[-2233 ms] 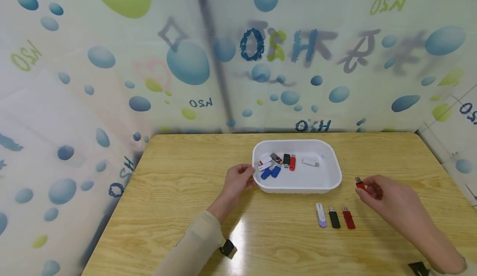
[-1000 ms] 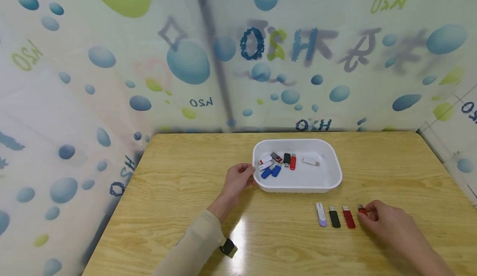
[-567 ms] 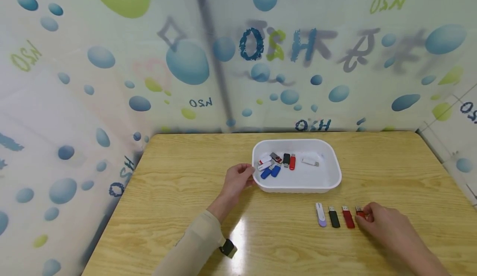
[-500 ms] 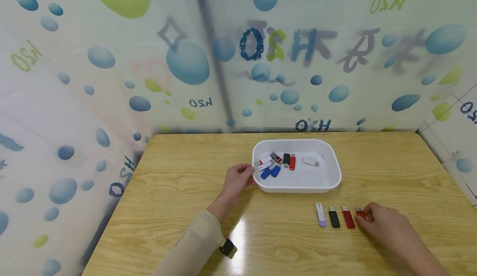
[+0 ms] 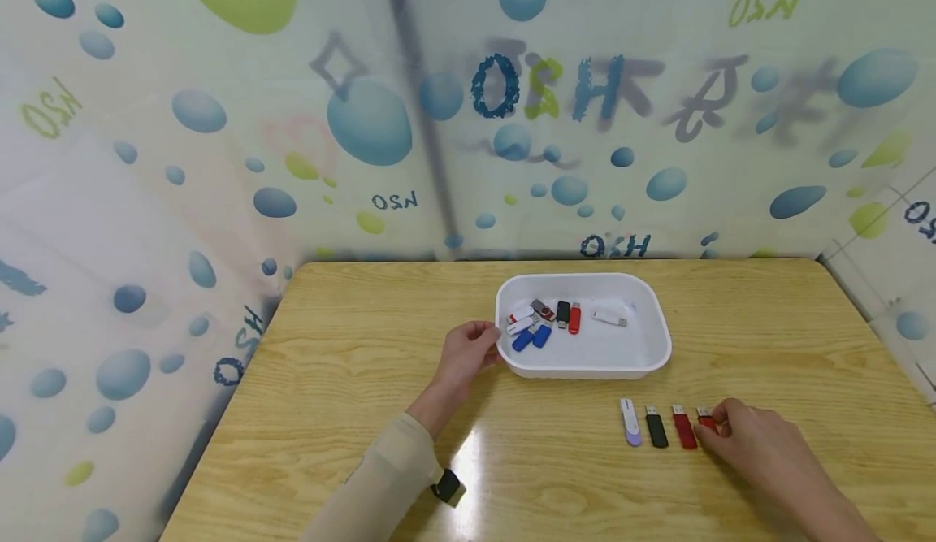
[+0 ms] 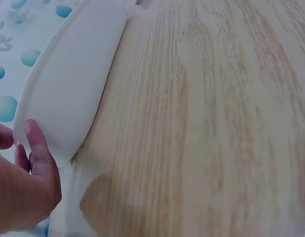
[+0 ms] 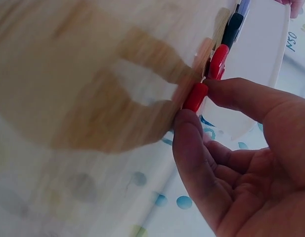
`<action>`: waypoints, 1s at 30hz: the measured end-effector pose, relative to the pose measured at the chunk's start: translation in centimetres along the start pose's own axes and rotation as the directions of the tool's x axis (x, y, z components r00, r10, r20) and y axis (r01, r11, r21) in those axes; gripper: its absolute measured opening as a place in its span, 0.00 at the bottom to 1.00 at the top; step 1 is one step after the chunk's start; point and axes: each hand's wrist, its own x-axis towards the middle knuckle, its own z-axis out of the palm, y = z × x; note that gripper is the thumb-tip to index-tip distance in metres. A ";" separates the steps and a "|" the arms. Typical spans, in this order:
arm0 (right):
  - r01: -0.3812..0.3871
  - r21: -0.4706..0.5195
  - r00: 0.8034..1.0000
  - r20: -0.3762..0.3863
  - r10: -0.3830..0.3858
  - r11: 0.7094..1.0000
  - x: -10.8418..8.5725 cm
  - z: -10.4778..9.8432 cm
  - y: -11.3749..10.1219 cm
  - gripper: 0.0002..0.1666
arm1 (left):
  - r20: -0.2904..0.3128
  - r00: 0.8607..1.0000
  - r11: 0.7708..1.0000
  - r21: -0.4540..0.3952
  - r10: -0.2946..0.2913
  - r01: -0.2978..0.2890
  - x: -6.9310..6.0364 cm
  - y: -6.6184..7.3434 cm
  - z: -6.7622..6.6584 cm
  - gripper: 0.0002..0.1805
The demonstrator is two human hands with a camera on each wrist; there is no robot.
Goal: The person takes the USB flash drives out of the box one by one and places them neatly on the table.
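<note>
My right hand (image 5: 756, 440) pinches a red USB stick (image 5: 707, 421) between thumb and index finger, at the right end of a row on the table. In the right wrist view the red USB stick (image 7: 195, 97) shows between the two fingertips. Left of it lie a dark red USB stick (image 5: 683, 428), a black one (image 5: 656, 427) and a white-and-purple one (image 5: 630, 422), connectors pointing away from me. My left hand (image 5: 465, 357) holds the left rim of a white plastic tray (image 5: 607, 365); in the left wrist view the fingers lie against its outer wall (image 6: 68, 74).
Inside the tray lie several USB sticks: two blue ones (image 5: 542, 336), white ones (image 5: 608, 318), a black one (image 5: 562, 314) and a red one (image 5: 574, 319). The wooden table (image 5: 380, 323) ends at a patterned curtain (image 5: 468, 160) behind.
My right hand has brought the red USB stick from beside the tray toward me to the row's end, then slightly left toward the dark red stick. My left hand has stayed at the tray.
</note>
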 end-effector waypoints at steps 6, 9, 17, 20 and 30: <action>-0.005 -0.006 1.000 0.009 0.005 1.000 0.1 0.0 0.0 0.19 | 0.000 1.000 1.000 -0.014 0.005 -0.005 0.0 -0.1 0.0 0.16; -0.008 -0.002 1.000 0.008 0.008 1.000 0.1 -0.1 0.1 0.20 | 0.001 1.000 1.000 -0.018 0.004 -0.004 0.0 -0.1 0.0 0.16; -0.091 0.052 0.995 0.049 0.088 0.995 0.2 -1.6 0.4 0.36 | 0.004 1.000 1.000 -0.010 -0.004 0.004 0.1 -0.1 0.0 0.15; -0.062 0.060 0.998 -0.020 0.063 0.996 0.0 -2.4 0.3 0.34 | 0.003 1.000 1.000 -0.011 -0.010 0.010 0.1 -0.1 0.0 0.15; 0.068 0.043 0.943 -0.329 -0.050 0.997 -0.3 -4.5 -1.8 0.19 | 0.005 1.000 1.000 -0.020 -0.010 0.010 0.1 -0.1 -0.1 0.15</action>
